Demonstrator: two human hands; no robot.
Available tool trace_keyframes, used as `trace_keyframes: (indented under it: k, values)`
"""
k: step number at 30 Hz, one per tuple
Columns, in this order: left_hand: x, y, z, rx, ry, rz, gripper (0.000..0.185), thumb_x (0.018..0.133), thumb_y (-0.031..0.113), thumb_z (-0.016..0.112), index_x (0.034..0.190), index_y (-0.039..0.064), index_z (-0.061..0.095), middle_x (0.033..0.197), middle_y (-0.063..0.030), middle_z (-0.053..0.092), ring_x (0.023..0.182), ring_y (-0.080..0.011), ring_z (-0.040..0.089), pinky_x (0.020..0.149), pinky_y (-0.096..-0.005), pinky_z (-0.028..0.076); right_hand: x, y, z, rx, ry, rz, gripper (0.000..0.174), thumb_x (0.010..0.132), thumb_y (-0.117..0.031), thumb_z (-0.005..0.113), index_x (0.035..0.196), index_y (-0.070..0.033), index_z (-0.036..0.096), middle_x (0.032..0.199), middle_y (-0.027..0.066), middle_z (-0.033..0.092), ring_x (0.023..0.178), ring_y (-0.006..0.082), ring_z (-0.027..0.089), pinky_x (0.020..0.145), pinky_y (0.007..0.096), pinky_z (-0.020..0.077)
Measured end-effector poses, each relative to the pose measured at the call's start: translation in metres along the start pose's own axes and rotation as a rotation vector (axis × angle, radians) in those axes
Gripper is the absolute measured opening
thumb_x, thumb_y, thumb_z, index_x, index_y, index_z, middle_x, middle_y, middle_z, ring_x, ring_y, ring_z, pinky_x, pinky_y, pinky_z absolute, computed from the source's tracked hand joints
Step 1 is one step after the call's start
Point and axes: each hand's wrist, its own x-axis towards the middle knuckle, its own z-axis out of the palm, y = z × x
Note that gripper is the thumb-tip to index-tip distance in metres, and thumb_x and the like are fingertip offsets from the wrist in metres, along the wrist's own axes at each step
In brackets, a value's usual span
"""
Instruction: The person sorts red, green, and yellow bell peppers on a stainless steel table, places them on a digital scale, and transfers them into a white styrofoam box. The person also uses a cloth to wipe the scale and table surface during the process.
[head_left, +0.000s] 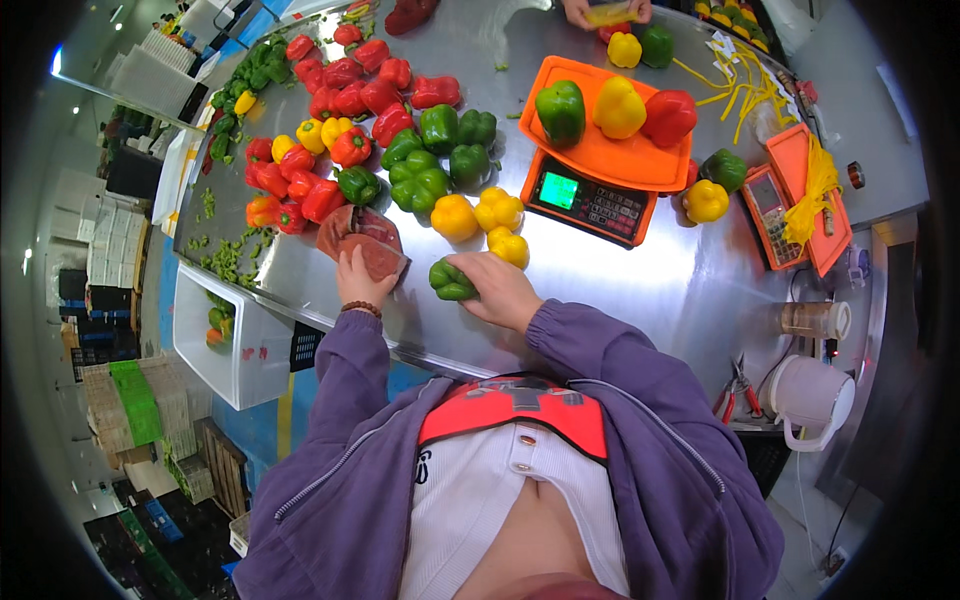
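Observation:
My left hand (364, 281) rests on a reddish-brown cloth (375, 262) on the steel table; whether its fingers grip the cloth cannot be told. My right hand (499, 289) holds a green bell pepper (450, 280) just above or on the table. Beyond it lie several yellow bell peppers (454, 217) and green bell peppers (418, 181), with red bell peppers (380, 96) further off. An orange digital scale (589, 196) with a lit display bears an orange tray (607, 161) holding a green, a yellow and a red bell pepper.
Another person's hands (607, 13) hold a yellow strip at the far edge. A white plastic bin (238, 337) stands off the table's left edge. At right are yellow ties (739, 82), a second orange scale (772, 217), red-handled pliers (737, 394) and a pale kettle (810, 397).

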Motion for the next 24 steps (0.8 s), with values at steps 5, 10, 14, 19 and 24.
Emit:
trace_keyframes:
  k: [5, 10, 14, 19, 24]
  values:
    - [0.022, -0.031, 0.021, -0.131, -0.217, -0.132, 0.072, 0.068, 0.028, 0.080, 0.131, 0.007, 0.053, 0.127, -0.0212, 0.055, 0.115, -0.0384, 0.056, 0.099, -0.0429, 0.046, 0.001, -0.020, -0.006, -0.181, -0.121, 0.117, 0.064, 0.073, -0.018, 0.074, 0.131, -0.011, 0.047, 0.110, 0.0129, 0.062, 0.100, 0.0332, 0.061, 0.083, 0.0409, 0.0501]
    - [0.040, -0.020, -0.010, -0.378, -0.090, 0.117, 0.040, 0.077, 0.019, 0.070, 0.114, 0.005, 0.063, 0.107, -0.0172, 0.066, 0.104, -0.0362, 0.061, 0.094, -0.0430, 0.048, -0.003, -0.033, 0.018, -0.217, -0.061, 0.419, 0.067, 0.075, -0.023, 0.076, 0.134, -0.010, 0.046, 0.109, 0.0151, 0.063, 0.099, 0.0365, 0.063, 0.082, 0.0433, 0.0510]
    - [0.026, 0.020, -0.016, -0.455, -0.062, 0.650, 0.041, 0.069, 0.010, 0.072, 0.110, 0.007, 0.065, 0.107, -0.0129, 0.066, 0.100, -0.0333, 0.061, 0.090, -0.0425, 0.048, 0.005, -0.029, 0.064, -0.148, 0.183, 0.482, 0.071, 0.075, -0.024, 0.077, 0.136, -0.008, 0.045, 0.118, 0.0210, 0.061, 0.104, 0.0391, 0.061, 0.090, 0.0433, 0.0495]
    - [0.026, 0.018, 0.027, -0.316, -0.174, 0.672, 0.043, 0.068, 0.014, 0.070, 0.110, 0.014, 0.065, 0.114, -0.0084, 0.060, 0.114, -0.0320, 0.053, 0.098, -0.0472, 0.040, 0.011, -0.041, 0.087, -0.189, 0.330, 0.615, 0.072, 0.074, -0.023, 0.078, 0.136, -0.007, 0.043, 0.123, 0.0216, 0.058, 0.110, 0.0383, 0.060, 0.094, 0.0422, 0.0481]
    - [0.031, 0.012, 0.024, -0.310, -0.309, 0.662, 0.044, 0.073, 0.029, 0.071, 0.116, 0.020, 0.064, 0.130, -0.0085, 0.052, 0.120, -0.0334, 0.048, 0.100, -0.0504, 0.037, 0.000, -0.077, 0.096, -0.224, 0.307, 0.785, 0.063, 0.076, -0.021, 0.075, 0.129, -0.012, 0.044, 0.116, 0.0193, 0.062, 0.103, 0.0388, 0.063, 0.086, 0.0441, 0.0510]
